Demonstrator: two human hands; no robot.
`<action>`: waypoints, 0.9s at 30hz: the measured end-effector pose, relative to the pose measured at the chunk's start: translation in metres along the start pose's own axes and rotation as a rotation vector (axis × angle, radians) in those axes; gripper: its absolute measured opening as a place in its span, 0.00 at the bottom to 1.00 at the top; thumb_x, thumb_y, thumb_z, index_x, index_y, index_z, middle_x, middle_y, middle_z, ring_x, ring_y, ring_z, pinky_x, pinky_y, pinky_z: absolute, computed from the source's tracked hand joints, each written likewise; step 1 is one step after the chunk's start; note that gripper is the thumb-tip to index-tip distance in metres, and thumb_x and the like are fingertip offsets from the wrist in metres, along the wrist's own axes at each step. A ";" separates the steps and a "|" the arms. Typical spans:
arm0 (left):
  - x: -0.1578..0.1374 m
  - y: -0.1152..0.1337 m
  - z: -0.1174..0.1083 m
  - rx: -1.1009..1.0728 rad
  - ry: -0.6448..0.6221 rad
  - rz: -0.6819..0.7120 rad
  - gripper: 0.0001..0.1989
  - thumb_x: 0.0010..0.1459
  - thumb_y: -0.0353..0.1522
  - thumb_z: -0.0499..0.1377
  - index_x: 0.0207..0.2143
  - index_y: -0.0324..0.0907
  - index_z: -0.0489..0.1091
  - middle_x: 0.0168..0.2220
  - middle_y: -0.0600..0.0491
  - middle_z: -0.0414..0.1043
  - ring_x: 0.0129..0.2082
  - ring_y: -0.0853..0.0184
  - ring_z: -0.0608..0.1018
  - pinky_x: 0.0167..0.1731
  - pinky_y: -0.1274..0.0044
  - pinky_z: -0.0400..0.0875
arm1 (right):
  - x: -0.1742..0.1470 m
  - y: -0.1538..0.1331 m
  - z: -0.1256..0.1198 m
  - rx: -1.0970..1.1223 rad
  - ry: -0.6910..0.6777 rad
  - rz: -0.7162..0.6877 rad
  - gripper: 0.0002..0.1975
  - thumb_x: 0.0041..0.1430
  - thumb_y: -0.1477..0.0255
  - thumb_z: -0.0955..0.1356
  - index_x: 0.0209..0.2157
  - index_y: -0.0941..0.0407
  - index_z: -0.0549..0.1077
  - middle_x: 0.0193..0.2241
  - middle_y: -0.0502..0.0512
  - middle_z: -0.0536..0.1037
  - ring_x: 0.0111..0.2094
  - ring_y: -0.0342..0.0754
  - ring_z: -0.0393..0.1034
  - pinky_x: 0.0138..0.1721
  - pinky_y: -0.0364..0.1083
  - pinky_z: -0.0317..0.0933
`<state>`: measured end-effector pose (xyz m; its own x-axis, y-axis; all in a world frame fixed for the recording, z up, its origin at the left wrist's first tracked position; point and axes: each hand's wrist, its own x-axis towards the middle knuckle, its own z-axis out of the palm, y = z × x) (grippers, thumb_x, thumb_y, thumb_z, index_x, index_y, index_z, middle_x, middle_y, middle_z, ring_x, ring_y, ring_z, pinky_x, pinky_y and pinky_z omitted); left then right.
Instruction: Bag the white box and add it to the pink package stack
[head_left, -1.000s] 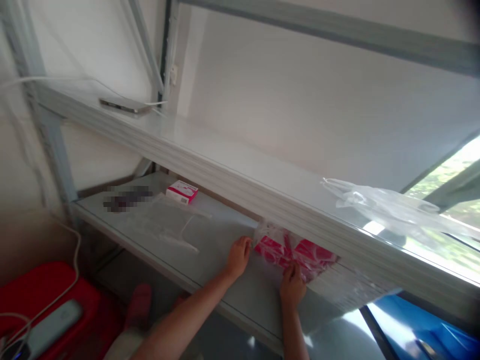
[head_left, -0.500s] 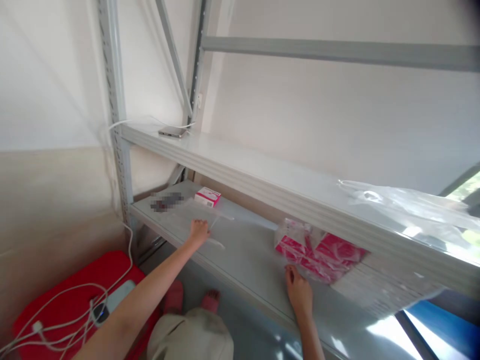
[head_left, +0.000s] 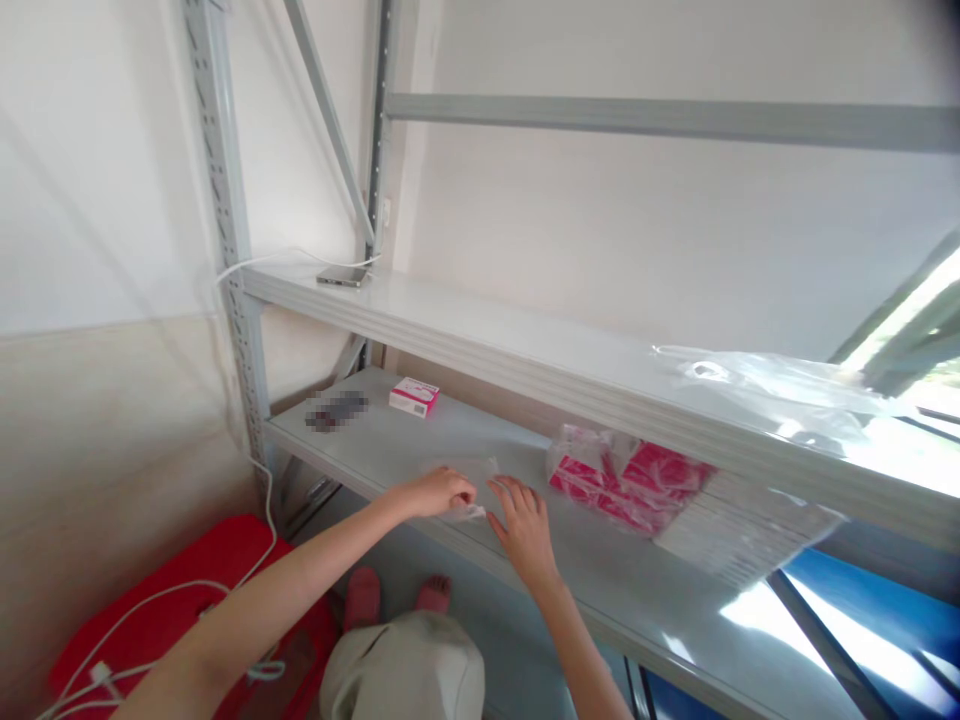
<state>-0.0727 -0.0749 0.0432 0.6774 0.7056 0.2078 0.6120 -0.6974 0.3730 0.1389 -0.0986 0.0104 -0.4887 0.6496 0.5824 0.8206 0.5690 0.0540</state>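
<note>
My left hand [head_left: 448,492] is closed on a clear plastic bag [head_left: 480,467] just above the lower shelf. Close by on its right, my right hand [head_left: 523,525] has its fingers apart at the bag's edge; whether the fingertips touch the film is hard to see. A small white and pink box [head_left: 414,397] sits on the shelf farther back to the left. On the right, pink boxes in clear plastic [head_left: 630,485] lie beneath the upper shelf's edge.
The lower shelf [head_left: 600,575] has a blurred dark item [head_left: 337,410] at its left end. Clear bags [head_left: 757,385] and a phone [head_left: 342,275] lie on the upper shelf [head_left: 480,330]. A red stool-like object [head_left: 240,545] with white cables stands at lower left.
My left hand has moved right, drawing the clear bag along with it. My right hand has come left from beside the wrapped pink boxes, and its fingers have spread.
</note>
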 end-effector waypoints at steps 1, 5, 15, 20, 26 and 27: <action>-0.002 0.004 -0.004 -0.022 -0.014 0.023 0.11 0.55 0.23 0.53 0.32 0.44 0.73 0.33 0.56 0.75 0.36 0.68 0.75 0.38 0.81 0.63 | 0.002 -0.001 -0.002 -0.008 -0.042 -0.011 0.15 0.61 0.73 0.61 0.49 0.53 0.70 0.42 0.59 0.75 0.45 0.51 0.67 0.47 0.51 0.57; -0.020 -0.002 -0.022 -0.056 -0.127 -0.019 0.09 0.54 0.24 0.55 0.29 0.43 0.73 0.30 0.55 0.75 0.33 0.68 0.74 0.34 0.81 0.62 | -0.005 0.007 -0.004 0.036 -0.187 -0.023 0.12 0.63 0.74 0.60 0.40 0.53 0.75 0.32 0.55 0.77 0.35 0.47 0.71 0.38 0.44 0.60; -0.036 0.043 -0.060 -0.083 0.163 -0.039 0.15 0.65 0.32 0.43 0.42 0.45 0.69 0.44 0.52 0.69 0.47 0.68 0.70 0.50 0.78 0.60 | 0.002 0.005 -0.040 0.402 -0.115 0.190 0.14 0.59 0.78 0.61 0.40 0.52 0.75 0.40 0.51 0.77 0.40 0.44 0.72 0.41 0.42 0.63; -0.041 0.088 -0.013 0.025 -0.184 0.175 0.08 0.60 0.27 0.51 0.36 0.42 0.69 0.35 0.51 0.71 0.35 0.66 0.75 0.36 0.80 0.64 | 0.018 0.001 -0.054 0.465 -0.112 0.237 0.16 0.56 0.81 0.61 0.39 0.52 0.75 0.38 0.51 0.78 0.40 0.44 0.72 0.41 0.42 0.63; -0.043 0.036 0.007 0.395 -0.163 -0.218 0.16 0.55 0.19 0.50 0.45 0.36 0.67 0.36 0.42 0.73 0.34 0.59 0.76 0.33 0.75 0.64 | 0.015 0.010 -0.064 0.348 -0.204 0.265 0.21 0.52 0.84 0.61 0.39 0.49 0.76 0.41 0.47 0.77 0.40 0.44 0.71 0.40 0.41 0.62; -0.042 0.028 0.006 0.423 -0.173 -0.295 0.14 0.56 0.20 0.50 0.42 0.34 0.69 0.32 0.42 0.73 0.33 0.58 0.76 0.33 0.73 0.64 | 0.013 0.011 -0.066 0.329 -0.207 0.266 0.21 0.51 0.85 0.61 0.38 0.48 0.76 0.41 0.46 0.77 0.40 0.44 0.71 0.40 0.41 0.62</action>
<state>-0.0816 -0.1250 0.0400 0.4879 0.8728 -0.0160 0.8727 -0.4881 -0.0114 0.1607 -0.1171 0.0719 -0.3508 0.8623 0.3653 0.8041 0.4773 -0.3544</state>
